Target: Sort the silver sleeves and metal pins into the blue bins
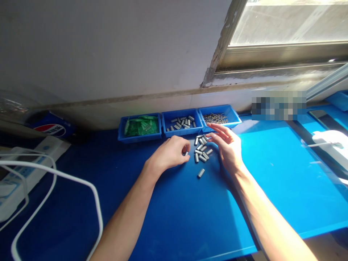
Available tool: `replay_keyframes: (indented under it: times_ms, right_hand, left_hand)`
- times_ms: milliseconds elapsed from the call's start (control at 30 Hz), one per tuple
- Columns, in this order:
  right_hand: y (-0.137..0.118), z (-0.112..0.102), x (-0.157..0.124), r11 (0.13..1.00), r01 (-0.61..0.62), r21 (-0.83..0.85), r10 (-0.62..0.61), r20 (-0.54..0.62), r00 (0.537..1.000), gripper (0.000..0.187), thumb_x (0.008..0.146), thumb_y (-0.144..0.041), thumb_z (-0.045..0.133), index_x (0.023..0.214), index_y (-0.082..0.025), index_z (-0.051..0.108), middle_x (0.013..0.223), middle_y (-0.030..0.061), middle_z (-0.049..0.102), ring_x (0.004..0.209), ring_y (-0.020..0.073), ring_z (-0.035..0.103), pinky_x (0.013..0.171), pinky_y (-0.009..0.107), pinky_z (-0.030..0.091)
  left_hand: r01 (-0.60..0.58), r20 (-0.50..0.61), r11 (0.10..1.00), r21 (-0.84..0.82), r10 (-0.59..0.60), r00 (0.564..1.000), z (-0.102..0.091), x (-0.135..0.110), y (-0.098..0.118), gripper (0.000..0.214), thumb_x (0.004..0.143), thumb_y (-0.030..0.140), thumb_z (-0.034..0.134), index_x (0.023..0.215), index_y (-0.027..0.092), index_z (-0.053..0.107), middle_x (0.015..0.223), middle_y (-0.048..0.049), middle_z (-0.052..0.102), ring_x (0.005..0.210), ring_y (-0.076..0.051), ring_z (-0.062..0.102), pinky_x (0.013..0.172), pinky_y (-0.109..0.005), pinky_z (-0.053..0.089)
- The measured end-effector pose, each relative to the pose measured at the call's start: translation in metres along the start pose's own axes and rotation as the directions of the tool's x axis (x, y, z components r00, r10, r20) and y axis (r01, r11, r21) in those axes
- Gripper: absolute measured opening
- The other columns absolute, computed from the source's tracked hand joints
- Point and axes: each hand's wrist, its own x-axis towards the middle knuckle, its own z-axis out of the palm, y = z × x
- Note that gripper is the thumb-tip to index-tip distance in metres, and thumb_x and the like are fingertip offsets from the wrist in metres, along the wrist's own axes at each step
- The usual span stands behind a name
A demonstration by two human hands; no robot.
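Note:
My left hand is closed in a pinch on a small silver metal piece, just left of a loose pile of similar short metal pieces on the blue table. One single metal piece lies apart, nearer to me. On the pile's right side is my right hand, its fingers spread and holding nothing that I can see. Its fingertips are close to the pile and to the front of a blue bin with thin metal pins.
The middle blue bin holds more silver pieces; the left blue bin holds green plastic bags. White cables and a power strip are at left. A phone and a white object lie at right.

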Motion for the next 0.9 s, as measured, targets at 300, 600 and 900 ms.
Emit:
replay_keyframes:
  times_ms: [300, 600, 900]
  right_hand:
    - [0.001, -0.001, 0.000, 0.997, -0.059, 0.041, 0.058, 0.015, 0.998, 0.027, 0.090, -0.044, 0.088, 0.113, -0.032, 0.081, 0.127, 0.0083, 0.083, 0.089, 0.0279, 0.076, 0.086, 0.051, 0.064]
    - [0.001, 0.000, 0.001, 0.989, -0.114, 0.097, 0.110, 0.043, 0.993, 0.024, 0.087, -0.039, 0.089, 0.109, -0.032, 0.084, 0.097, 0.0041, 0.084, 0.078, 0.0248, 0.074, 0.086, 0.046, 0.064]
    - [-0.004, 0.002, -0.005, 0.985, -0.165, 0.049, 0.147, 0.262, 0.954, 0.033, 0.086, -0.051, 0.095, 0.108, -0.030, 0.086, 0.086, 0.0016, 0.085, 0.077, 0.0228, 0.078, 0.080, 0.039, 0.065]
  left_hand:
    - [-0.097, -0.104, 0.993, -0.066, 0.090, 0.991, 0.001, -0.001, 0.000, 0.024, 0.076, 0.013, 0.068, 0.089, 0.020, 0.087, 0.080, -0.0050, 0.078, 0.067, -0.018, 0.070, 0.062, -0.025, 0.051]
    - [-0.160, -0.264, 0.887, -0.433, 0.045, 0.964, -0.005, 0.003, 0.012, 0.007, 0.086, 0.022, 0.079, 0.091, 0.018, 0.081, 0.094, -0.0048, 0.085, 0.085, -0.021, 0.081, 0.084, -0.029, 0.065]
    - [-0.161, -0.254, 0.663, -0.731, -0.045, 0.966, -0.001, 0.007, 0.005, 0.026, 0.077, 0.032, 0.094, 0.091, 0.017, 0.078, 0.100, -0.0087, 0.087, 0.098, -0.027, 0.086, 0.096, -0.038, 0.069]
